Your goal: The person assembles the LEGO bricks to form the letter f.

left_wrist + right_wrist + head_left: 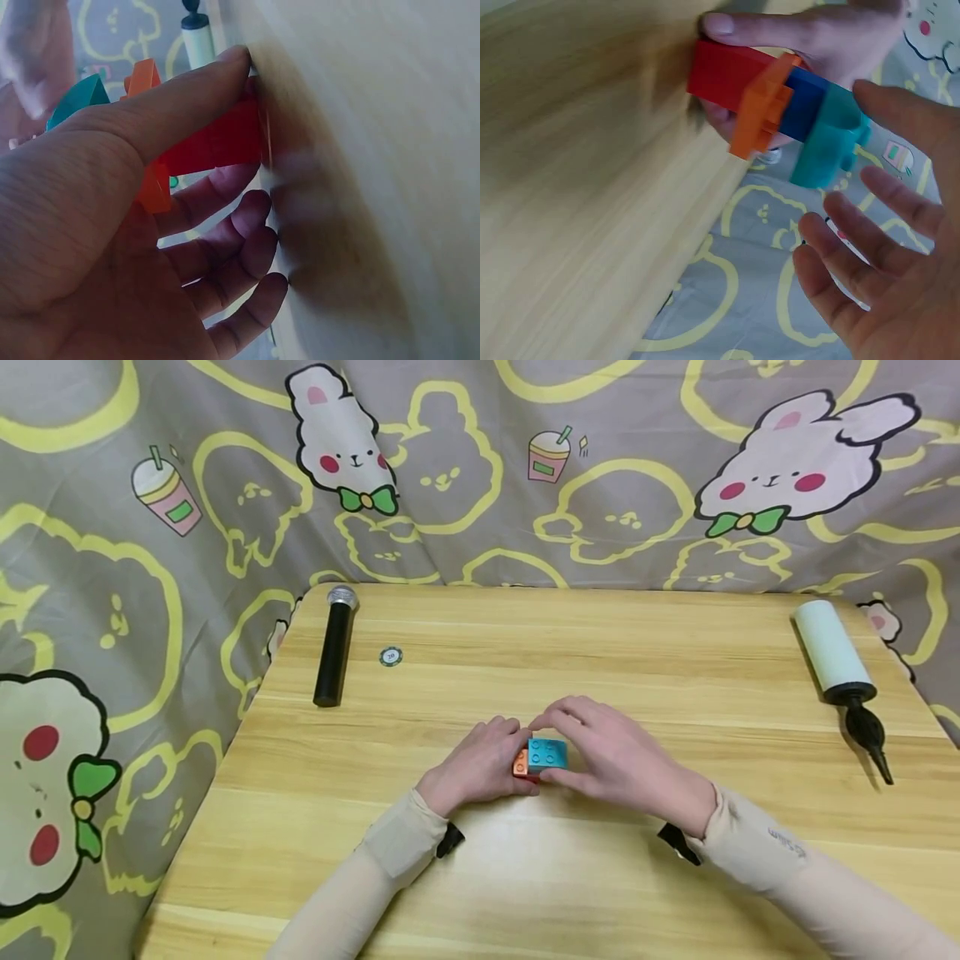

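A short stack of toy building bricks stands upright on the table. From the bottom up it has a red brick (727,73), an orange brick (759,109), a blue brick (804,103) and a teal brick (547,753) on top. My left hand (480,764) grips the red brick low down, thumb on one side and fingers on the other, fingertips by the tabletop. Around the teal brick, my right hand (622,760) is spread with relaxed fingers. Its thumb tip is right beside that brick; whether it touches, I cannot tell.
Toward the back left lies a black microphone (334,652), with a round chip (391,656) marked 20 beside it. A pale hand pump (834,647) with a black handle lies at the right. A patterned curtain (465,552) hangs behind the wooden table (600,643).
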{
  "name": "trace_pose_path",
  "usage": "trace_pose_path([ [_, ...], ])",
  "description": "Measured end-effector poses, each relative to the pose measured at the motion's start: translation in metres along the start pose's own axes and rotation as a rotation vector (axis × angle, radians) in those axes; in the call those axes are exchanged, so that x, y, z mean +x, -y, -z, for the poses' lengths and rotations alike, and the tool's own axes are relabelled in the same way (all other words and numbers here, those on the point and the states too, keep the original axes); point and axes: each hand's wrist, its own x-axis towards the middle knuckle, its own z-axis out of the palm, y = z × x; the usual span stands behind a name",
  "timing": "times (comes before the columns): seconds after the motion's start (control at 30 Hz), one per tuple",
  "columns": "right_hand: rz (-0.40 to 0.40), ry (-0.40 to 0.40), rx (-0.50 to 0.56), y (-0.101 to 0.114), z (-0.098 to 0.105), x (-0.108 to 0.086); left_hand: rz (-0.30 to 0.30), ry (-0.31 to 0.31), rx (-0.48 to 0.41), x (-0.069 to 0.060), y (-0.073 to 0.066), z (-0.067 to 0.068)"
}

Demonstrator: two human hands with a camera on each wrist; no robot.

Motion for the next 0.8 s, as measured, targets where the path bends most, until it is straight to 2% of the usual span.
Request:
trace_pose_path([
  [0.1, 0.085, 0.057, -0.066, -0.002, -0.007, -0.002, -0.002, 0.000, -0.008, 0.000, 0.000, 0.000],
  [0.27, 0.097, 0.090, -0.052, -0.004, -0.021, -0.007, -0.016, -0.010, -0.018, -0.002, 0.000, 0.000],
  [0.43, 0.047, 0.074, 0.109, -0.008, -0.026, -0.009, -0.007, 0.001, -0.019, -0.002, 0.000, 0.001],
  [0.53, 0.025, 0.044, 0.190, -0.012, -0.024, -0.007, 0.002, 0.018, -0.063, -0.002, 0.001, 0.001],
  [0.63, 0.055, 0.030, 0.186, -0.015, -0.022, -0.007, -0.003, 0.037, -0.181, -0.001, 0.003, 0.001],
  [0.8, 0.160, 0.005, 0.070, -0.016, -0.019, -0.009, -0.056, 0.118, -0.514, -0.001, 0.009, 0.007],
])
